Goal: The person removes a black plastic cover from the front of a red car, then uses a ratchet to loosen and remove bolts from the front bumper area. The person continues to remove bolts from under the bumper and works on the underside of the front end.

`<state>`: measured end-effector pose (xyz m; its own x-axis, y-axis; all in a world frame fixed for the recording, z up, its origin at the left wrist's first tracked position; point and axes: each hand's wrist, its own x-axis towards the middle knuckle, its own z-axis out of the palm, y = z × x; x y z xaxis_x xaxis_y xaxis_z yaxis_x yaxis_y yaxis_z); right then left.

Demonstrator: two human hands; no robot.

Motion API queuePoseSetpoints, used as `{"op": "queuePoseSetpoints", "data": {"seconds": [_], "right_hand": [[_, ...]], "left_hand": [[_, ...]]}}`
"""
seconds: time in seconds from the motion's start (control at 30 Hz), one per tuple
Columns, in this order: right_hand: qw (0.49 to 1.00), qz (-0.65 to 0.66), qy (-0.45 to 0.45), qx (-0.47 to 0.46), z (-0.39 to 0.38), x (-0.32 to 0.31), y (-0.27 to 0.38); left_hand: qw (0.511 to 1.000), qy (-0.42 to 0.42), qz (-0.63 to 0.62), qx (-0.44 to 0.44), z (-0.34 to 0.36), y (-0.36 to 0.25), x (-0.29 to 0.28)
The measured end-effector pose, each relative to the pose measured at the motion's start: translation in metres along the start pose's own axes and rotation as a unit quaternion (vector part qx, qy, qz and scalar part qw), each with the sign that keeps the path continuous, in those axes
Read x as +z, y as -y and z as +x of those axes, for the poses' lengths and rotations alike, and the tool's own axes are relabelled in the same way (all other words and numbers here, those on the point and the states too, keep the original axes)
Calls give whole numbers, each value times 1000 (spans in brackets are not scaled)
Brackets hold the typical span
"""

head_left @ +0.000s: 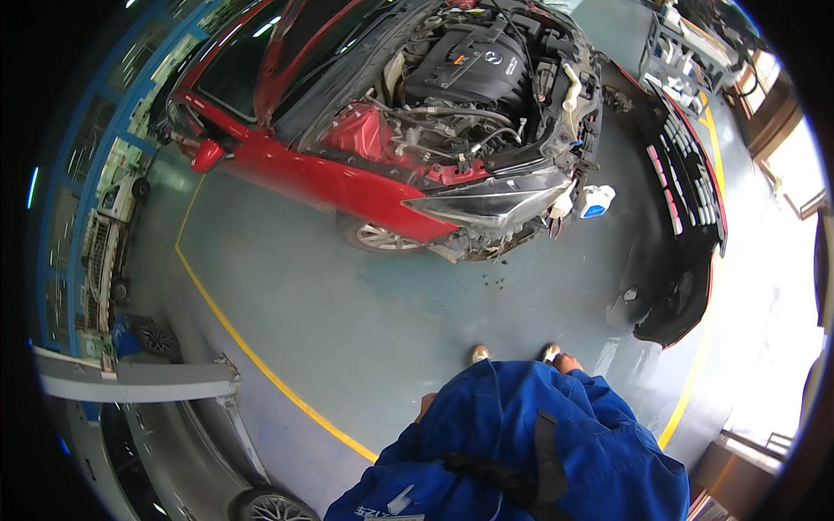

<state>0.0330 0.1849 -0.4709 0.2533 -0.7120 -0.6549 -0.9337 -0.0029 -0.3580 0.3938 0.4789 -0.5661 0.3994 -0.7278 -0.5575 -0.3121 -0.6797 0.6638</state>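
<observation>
A sliver of the person's bare left hand shows past the edge of a loose royal-blue cloth work garment, and part of the bare right hand shows on the other side; fingers are hidden or too small to read, so whether either grip is wide, narrow or holding something cannot be told. Two pale shoes stand on the smooth grey-green floor, the right hand appearing just beside one of them. Ahead, well apart from both hands, a glossy red car stands with its engine bay uncovered and its nose stripped. A few small dark pieces lie on the floor between shoes and car. A white plastic-looking piece with a blue patch sits near the car's front corner; whether it hangs or stands is unclear.

To the right, a long curved black bumper cover with a red edge lies off the car, pink and white strips along it. By appearances, the stripping of the nose is well advanced: the cover is off, while the clear headlamp and the black plastic engine cover remain in place. How much is left cannot be judged. Beyond, a grey wheeled-looking cart stands at upper right, and a grey car at lower left.
</observation>
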Motion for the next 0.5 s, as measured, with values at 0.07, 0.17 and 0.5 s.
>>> {"op": "queuePoseSetpoints", "data": {"seconds": [0.07,0.17,0.5], "right_hand": [[994,45,-75,-67,-3,9,28],[976,109,-144,-125,0,21,72],[806,566,-172,22,167,-32,173]], "left_hand": [[1000,11,14,23,5,3,-16],[996,38,57,64,28,-22,-58],[918,-232,161,278,285,-339,-163]]}}
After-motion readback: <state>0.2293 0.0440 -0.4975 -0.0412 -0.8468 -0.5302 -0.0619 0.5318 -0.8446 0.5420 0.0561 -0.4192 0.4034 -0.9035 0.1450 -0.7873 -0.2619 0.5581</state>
